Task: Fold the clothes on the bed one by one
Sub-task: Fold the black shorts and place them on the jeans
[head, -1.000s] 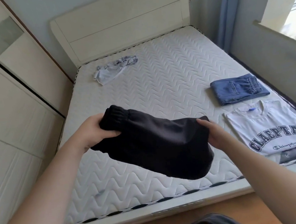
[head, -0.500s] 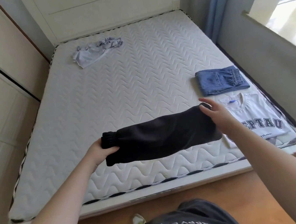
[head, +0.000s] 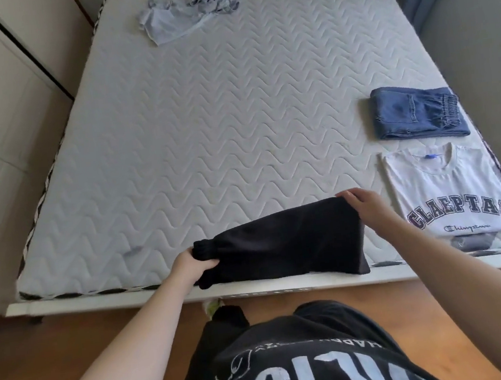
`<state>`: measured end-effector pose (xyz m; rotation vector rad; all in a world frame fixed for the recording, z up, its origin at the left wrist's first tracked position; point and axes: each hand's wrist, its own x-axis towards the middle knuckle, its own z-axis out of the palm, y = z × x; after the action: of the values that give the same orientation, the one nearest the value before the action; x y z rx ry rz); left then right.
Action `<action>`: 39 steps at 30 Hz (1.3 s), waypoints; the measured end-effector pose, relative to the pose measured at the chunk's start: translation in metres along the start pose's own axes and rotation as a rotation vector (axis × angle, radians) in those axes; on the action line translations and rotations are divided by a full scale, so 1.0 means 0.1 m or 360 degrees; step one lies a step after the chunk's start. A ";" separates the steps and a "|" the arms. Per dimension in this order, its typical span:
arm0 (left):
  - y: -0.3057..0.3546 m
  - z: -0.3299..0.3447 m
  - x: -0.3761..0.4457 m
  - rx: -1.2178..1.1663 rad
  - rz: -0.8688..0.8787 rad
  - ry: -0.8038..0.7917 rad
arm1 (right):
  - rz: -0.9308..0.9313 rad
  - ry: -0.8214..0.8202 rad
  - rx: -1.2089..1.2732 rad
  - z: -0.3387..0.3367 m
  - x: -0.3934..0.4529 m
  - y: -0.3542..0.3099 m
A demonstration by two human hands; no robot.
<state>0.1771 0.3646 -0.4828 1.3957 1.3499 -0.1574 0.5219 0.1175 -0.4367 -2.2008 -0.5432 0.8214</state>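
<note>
Since half a second ago the black garment [head: 283, 245] has come down to the near edge of the bed [head: 204, 117], its lower hem overhanging the frame. The left hand [head: 193, 265] grips the elastic cuffed end; the right hand [head: 367, 208] pinches the far corner, fingers [head: 348, 195] curled over the fabric. Beyond the fingers lies open mattress. Right of them sit a folded white T-shirt [head: 457, 196] and folded jeans [head: 414, 113]; a crumpled pale garment [head: 184, 17] lies far off. Whether the black piece touches the mattress is unclear.
</note>
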 end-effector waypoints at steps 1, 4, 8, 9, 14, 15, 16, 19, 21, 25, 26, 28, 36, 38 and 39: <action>-0.07 -0.05 0.05 -0.0010 -0.0018 -0.0007 | -0.0010 -0.0012 -0.0040 0.10 0.05 -0.04; -0.29 -0.17 0.15 -0.0091 -0.0080 0.0040 | -0.0034 -0.0082 -0.0222 0.38 0.19 -0.16; -0.60 -0.46 0.42 -0.0197 -0.0164 0.0054 | -0.0057 -0.0212 -0.0448 0.92 0.57 -0.42; -0.67 -0.54 0.51 -0.0206 -0.0181 0.0056 | -0.0081 -0.0246 -0.0497 1.06 0.67 -0.49; -0.96 -1.02 1.02 -0.0337 -0.0224 0.0069 | -0.0212 -0.0445 -0.0721 1.83 1.29 -0.88; -1.02 -1.12 1.12 -0.0354 -0.0216 0.0071 | -0.0213 -0.0503 -0.0725 1.99 1.43 -0.95; -1.07 -1.23 1.20 -0.0369 -0.0206 0.0070 | -0.0199 -0.0559 -0.0741 2.15 1.56 -1.03; -1.25 -1.56 1.48 -0.0425 -0.0172 0.0039 | -0.0161 -0.0664 -0.0790 2.59 1.94 -1.23; -1.36 -1.78 1.65 -0.0418 -0.0232 0.0045 | -0.0088 -0.0676 -0.0733 2.85 2.16 -1.35; -1.45 -2.14 1.99 -0.0097 -0.0326 0.0189 | -0.0006 -0.0641 -0.0791 3.35 2.58 -1.63; -1.45 -2.21 2.07 -0.0018 -0.0319 0.0234 | 0.0002 -0.0641 -0.0828 3.47 2.66 -1.70; -1.43 -2.30 2.22 0.0039 -0.0287 0.0346 | 0.0027 -0.0646 -0.0917 3.69 2.78 -1.83; -1.03 -2.28 2.36 0.0253 0.0057 0.0771 | 0.0310 -0.0585 -0.0818 3.69 2.57 -1.66; -0.87 -2.16 2.36 0.0349 0.0227 0.0732 | 0.0380 -0.0482 -0.0764 3.49 2.49 -1.48; -0.78 -2.08 2.37 0.0389 0.0304 0.0688 | 0.0415 -0.0407 -0.0751 3.39 2.46 -1.38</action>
<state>0.0796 0.6394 -0.6256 1.8299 1.5743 0.1182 0.4436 0.5133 -0.6146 -2.6530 -0.6316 1.2246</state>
